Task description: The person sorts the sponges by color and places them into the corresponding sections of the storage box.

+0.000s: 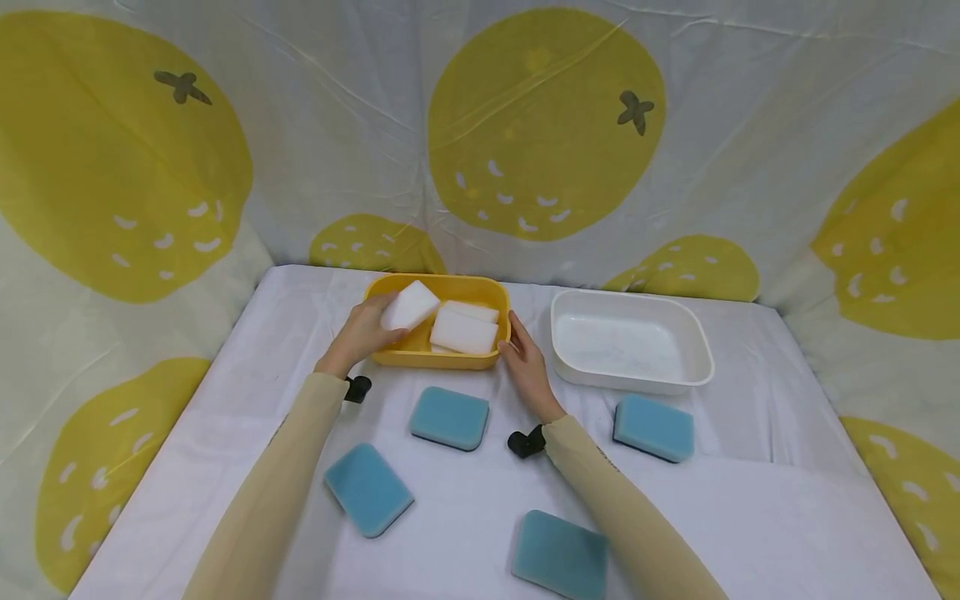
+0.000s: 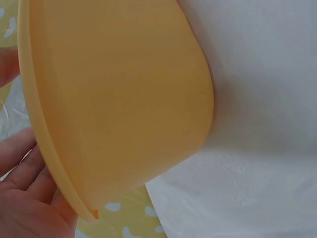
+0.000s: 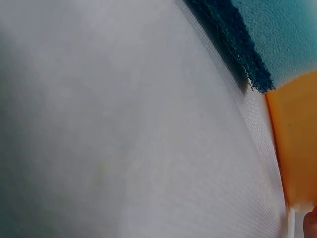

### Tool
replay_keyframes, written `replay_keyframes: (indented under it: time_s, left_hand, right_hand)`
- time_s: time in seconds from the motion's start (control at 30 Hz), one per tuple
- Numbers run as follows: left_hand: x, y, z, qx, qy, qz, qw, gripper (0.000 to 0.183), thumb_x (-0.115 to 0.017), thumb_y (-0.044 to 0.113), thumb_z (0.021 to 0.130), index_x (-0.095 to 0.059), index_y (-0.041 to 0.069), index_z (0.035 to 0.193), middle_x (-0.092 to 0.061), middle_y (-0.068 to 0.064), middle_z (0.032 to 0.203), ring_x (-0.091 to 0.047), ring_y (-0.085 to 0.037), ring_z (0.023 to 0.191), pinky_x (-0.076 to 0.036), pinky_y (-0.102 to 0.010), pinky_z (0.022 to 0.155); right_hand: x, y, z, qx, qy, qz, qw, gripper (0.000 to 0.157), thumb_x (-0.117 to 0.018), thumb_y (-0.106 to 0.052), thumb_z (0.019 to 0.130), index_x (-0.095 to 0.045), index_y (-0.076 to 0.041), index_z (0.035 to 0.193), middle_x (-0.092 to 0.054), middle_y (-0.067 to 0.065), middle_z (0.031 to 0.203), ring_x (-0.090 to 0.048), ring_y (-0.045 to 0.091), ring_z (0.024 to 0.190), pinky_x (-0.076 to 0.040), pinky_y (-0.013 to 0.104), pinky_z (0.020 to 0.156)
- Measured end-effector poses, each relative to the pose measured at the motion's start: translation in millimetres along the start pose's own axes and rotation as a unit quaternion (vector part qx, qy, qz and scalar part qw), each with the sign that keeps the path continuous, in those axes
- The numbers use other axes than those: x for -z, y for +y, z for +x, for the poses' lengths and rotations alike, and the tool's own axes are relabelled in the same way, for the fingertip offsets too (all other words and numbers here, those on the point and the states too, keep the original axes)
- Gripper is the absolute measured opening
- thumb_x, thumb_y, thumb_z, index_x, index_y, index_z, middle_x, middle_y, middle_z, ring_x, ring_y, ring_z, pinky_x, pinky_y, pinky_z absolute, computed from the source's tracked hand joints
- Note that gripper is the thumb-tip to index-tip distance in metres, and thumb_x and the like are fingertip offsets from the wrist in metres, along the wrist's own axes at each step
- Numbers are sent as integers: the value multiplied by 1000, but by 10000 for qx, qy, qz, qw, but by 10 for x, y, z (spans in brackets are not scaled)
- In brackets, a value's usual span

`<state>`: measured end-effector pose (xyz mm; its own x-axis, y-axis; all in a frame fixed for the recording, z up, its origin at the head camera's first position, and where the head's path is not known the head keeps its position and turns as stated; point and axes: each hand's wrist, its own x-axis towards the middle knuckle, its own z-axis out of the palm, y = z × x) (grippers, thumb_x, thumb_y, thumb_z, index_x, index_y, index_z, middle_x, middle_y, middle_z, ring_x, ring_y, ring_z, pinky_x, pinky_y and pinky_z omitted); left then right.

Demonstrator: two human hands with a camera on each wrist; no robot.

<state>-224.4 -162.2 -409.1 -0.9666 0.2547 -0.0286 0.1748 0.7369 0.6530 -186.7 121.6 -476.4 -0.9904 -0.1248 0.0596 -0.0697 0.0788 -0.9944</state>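
Observation:
In the head view my left hand (image 1: 365, 333) holds a white sponge (image 1: 409, 307) tilted over the left part of a yellow plastic bin (image 1: 382, 358). More white sponges (image 1: 465, 332) lie stacked in the bin's right half. My right hand (image 1: 527, 367) grips the right end of the bin, its thumb at the front corner of the rim and its fingers along the side. The left wrist view shows the bin's outer wall (image 2: 124, 99) with the left hand's fingers beyond the rim; the sponge is hidden there. Only a fingertip (image 3: 310, 225) shows beside the bin in the right wrist view.
A white plastic bin (image 1: 633, 379) stands right of the yellow one. Several blue sponges with dark scouring undersides lie on the white cloth, among them one (image 1: 450, 417) just in front of the yellow bin and one (image 1: 655, 427) before the white bin. Lemon-printed fabric (image 1: 547, 125) hangs behind.

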Motion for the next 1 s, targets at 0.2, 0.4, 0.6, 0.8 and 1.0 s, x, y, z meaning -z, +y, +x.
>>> replay_keyframes:
  time_s: [0.2,0.4,0.6,0.8,1.0]
  left_hand:
    - [-21,-60,53,-16,-74,-25,10000,74,-73,20,86,-35,-4,145,-40,-26,142,-40,-39,127,-32,-50,106]
    - [-32,-87,76,41,-130,-82,9999,74,-73,20,86,-35,-3,146,-39,-24,144,-39,-38,128,-31,-50,107]
    - [-42,-97,81,-144,-170,-131,9997,74,-73,18,86,-34,-4,145,-38,-25,144,-37,-39,130,-30,-50,108]
    - [-28,-86,68,-124,-259,-161,9995,75,-73,18,87,-33,-2,147,-38,-22,146,-31,-38,135,-27,-50,109]
    - [-18,-71,36,-74,-272,-220,9994,73,-72,19,88,-34,-1,147,-39,-21,146,-31,-37,135,-27,-50,109]
  right_hand:
    - [-10,-31,-22,133,12,1,9999,57,-46,-7,102,-21,-11,153,-22,1,156,-26,15,140,-27,26,110]
    - [4,-109,-36,138,-143,164,9997,57,-45,-4,101,-19,-6,152,-18,8,157,-22,22,142,-25,30,111]
    - [8,-88,-30,81,-120,230,9996,57,-45,-5,101,-19,-6,152,-19,6,157,-23,22,141,-26,29,111]
    - [-15,-17,-14,157,58,60,9998,56,-46,-6,101,-22,-10,152,-23,1,156,-26,15,140,-27,26,110]
    - [-11,-9,-7,78,44,39,10000,57,-46,-9,102,-21,-11,153,-21,0,156,-25,14,140,-26,26,110]
